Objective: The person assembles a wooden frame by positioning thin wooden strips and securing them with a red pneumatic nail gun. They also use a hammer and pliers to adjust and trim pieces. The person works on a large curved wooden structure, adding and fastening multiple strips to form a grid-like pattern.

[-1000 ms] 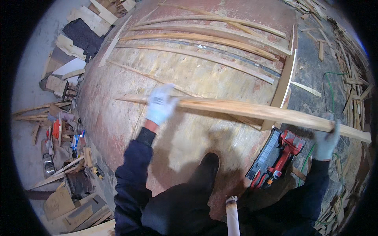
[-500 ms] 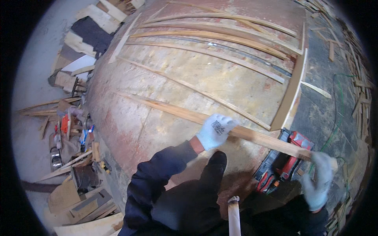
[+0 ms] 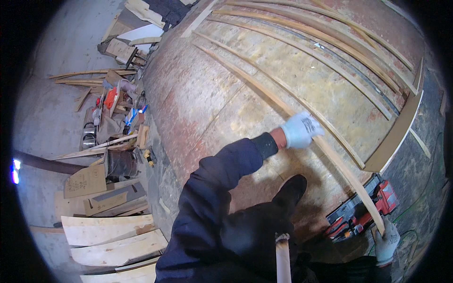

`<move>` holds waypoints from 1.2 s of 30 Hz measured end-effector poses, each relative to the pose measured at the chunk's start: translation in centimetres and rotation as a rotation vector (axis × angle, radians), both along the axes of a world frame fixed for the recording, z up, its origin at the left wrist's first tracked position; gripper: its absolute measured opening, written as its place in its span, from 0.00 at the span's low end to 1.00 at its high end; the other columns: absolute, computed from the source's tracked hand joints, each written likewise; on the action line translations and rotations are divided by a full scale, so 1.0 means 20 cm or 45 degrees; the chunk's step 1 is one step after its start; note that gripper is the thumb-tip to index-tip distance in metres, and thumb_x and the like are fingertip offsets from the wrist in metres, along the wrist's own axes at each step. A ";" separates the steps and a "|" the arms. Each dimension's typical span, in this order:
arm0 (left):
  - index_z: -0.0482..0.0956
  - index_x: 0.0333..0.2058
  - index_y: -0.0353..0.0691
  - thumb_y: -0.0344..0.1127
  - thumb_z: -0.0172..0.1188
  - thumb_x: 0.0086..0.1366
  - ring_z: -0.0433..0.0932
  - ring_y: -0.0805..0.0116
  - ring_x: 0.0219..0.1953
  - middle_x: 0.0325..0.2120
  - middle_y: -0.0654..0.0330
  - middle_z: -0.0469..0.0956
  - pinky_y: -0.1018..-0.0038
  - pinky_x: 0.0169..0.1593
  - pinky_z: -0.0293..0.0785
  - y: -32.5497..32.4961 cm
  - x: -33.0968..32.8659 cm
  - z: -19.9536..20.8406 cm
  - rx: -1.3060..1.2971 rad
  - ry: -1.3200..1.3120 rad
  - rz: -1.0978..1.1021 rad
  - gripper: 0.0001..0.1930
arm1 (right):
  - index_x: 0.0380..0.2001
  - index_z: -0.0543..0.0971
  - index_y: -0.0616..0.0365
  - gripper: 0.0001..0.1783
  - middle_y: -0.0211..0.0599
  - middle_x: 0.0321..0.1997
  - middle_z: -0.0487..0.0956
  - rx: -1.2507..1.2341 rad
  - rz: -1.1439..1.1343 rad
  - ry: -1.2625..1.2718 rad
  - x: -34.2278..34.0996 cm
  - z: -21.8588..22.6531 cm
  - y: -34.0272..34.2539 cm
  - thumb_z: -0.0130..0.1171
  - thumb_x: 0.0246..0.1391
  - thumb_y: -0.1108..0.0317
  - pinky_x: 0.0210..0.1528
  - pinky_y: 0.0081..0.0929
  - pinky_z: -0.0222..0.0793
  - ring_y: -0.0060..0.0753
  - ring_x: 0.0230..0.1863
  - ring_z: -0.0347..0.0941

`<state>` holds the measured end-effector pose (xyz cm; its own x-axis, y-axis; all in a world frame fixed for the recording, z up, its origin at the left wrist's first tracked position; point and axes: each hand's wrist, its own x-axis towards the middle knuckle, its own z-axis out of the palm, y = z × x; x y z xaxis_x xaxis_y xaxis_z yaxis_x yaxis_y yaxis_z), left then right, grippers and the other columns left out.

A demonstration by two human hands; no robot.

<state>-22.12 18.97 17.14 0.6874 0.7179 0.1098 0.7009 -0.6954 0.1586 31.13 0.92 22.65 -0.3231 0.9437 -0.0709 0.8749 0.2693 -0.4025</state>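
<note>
Right hand (image 3: 387,240), gloved, grips the near end of one long, flat wooden strip (image 3: 344,172), past the scuffed panel's (image 3: 188,108) right edge, one red tool (image 3: 388,195) alongside; left hand (image 3: 301,130), gloved too, clasps farther along, one thinner batten (image 3: 330,129) just beyond!

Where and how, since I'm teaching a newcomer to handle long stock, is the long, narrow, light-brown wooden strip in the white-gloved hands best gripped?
Probably along its middle and at its near right end, from the person's side. The long, narrow, light-brown wooden strip stretches far away, so one grip might let it swing; the white-gloved left hand and white-gloved right hand are spaced that way.
</note>
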 end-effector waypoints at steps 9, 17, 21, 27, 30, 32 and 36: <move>0.87 0.47 0.55 0.41 0.65 0.58 0.82 0.53 0.48 0.44 0.54 0.85 0.60 0.56 0.74 0.37 -0.35 0.09 -0.253 0.327 0.313 0.17 | 0.45 0.81 0.62 0.16 0.51 0.33 0.82 -0.193 -0.077 0.275 -0.54 -0.23 0.24 0.66 0.50 0.73 0.37 0.44 0.74 0.53 0.35 0.80; 0.87 0.47 0.53 0.41 0.67 0.57 0.82 0.51 0.48 0.43 0.52 0.85 0.59 0.55 0.75 0.56 -0.57 -0.08 -0.290 0.353 0.388 0.17 | 0.46 0.82 0.62 0.19 0.53 0.30 0.82 -0.211 -0.089 0.247 -0.70 -0.44 0.48 0.66 0.52 0.64 0.35 0.44 0.74 0.54 0.32 0.81; 0.86 0.48 0.51 0.43 0.66 0.56 0.81 0.51 0.48 0.43 0.54 0.85 0.59 0.57 0.73 0.54 -0.56 -0.08 -0.192 0.467 0.379 0.19 | 0.48 0.82 0.57 0.20 0.53 0.33 0.83 -0.203 -0.053 0.229 -0.75 -0.48 0.50 0.65 0.53 0.62 0.40 0.46 0.75 0.54 0.36 0.81; 0.77 0.60 0.45 0.56 0.63 0.64 0.75 0.55 0.56 0.52 0.55 0.79 0.57 0.63 0.64 0.20 0.05 0.07 -0.058 0.084 -0.114 0.31 | 0.55 0.79 0.55 0.25 0.53 0.47 0.83 -0.295 0.066 0.074 -0.72 -0.41 0.51 0.62 0.61 0.51 0.57 0.49 0.72 0.54 0.50 0.80; 0.76 0.61 0.47 0.47 0.67 0.60 0.75 0.55 0.55 0.52 0.55 0.79 0.57 0.63 0.66 0.08 0.49 0.07 -0.141 -0.020 -0.346 0.30 | 0.55 0.79 0.53 0.23 0.50 0.44 0.84 -0.111 0.101 0.067 -0.70 -0.40 0.54 0.61 0.60 0.54 0.54 0.48 0.74 0.54 0.48 0.81; 0.77 0.60 0.48 0.43 0.67 0.60 0.76 0.54 0.53 0.51 0.54 0.80 0.58 0.60 0.69 0.04 0.71 0.05 -0.178 -0.022 -0.389 0.29 | 0.47 0.82 0.57 0.19 0.53 0.41 0.84 -0.284 0.060 0.199 -0.67 -0.37 0.58 0.61 0.58 0.56 0.48 0.49 0.77 0.57 0.45 0.82; 0.78 0.58 0.49 0.38 0.67 0.60 0.80 0.52 0.50 0.49 0.53 0.82 0.59 0.55 0.75 0.07 0.84 0.00 -0.221 -0.009 -0.365 0.25 | 0.47 0.81 0.55 0.19 0.53 0.39 0.84 -0.296 0.136 0.219 -0.59 -0.26 0.65 0.62 0.59 0.55 0.47 0.46 0.78 0.56 0.44 0.83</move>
